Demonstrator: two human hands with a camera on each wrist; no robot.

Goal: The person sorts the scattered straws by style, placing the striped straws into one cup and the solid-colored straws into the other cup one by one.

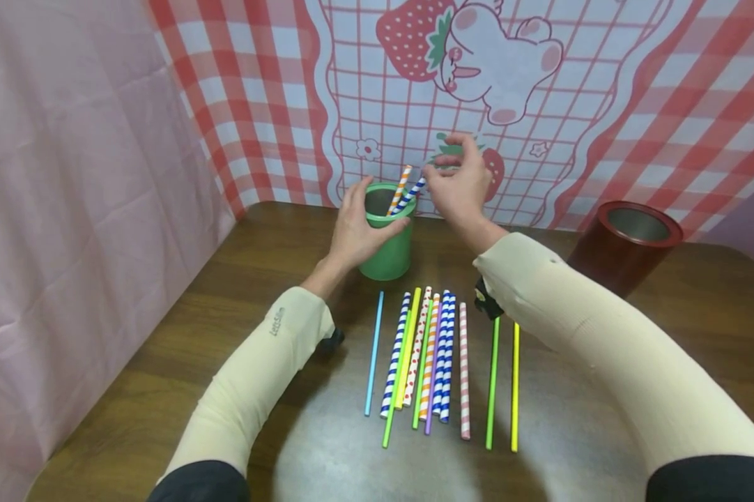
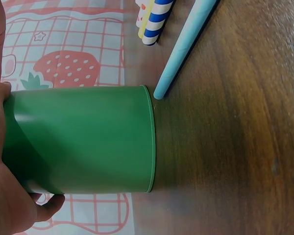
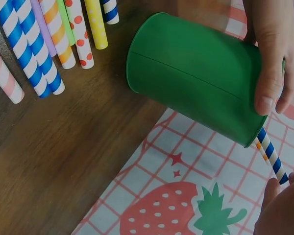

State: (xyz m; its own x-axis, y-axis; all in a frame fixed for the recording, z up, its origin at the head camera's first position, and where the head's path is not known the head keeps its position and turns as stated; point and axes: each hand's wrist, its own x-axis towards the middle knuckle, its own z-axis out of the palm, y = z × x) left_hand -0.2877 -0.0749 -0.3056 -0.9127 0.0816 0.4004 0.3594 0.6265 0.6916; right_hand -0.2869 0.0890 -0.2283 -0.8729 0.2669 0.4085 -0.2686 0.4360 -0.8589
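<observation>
The left hand (image 1: 359, 233) grips a green cylindrical cup (image 1: 389, 254). A blue-and-white striped straw (image 1: 408, 196) leans inside, its top at the right hand (image 1: 463, 183); whether pinched is unclear.

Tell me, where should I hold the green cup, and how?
Hold the green cup high on its side, coming from its left as the left hand does, and curl round it. It is upright and round, so a curved hand should fit. Two striped straws lean out rightward, toward the right hand, so the left side probably gives more room.
</observation>
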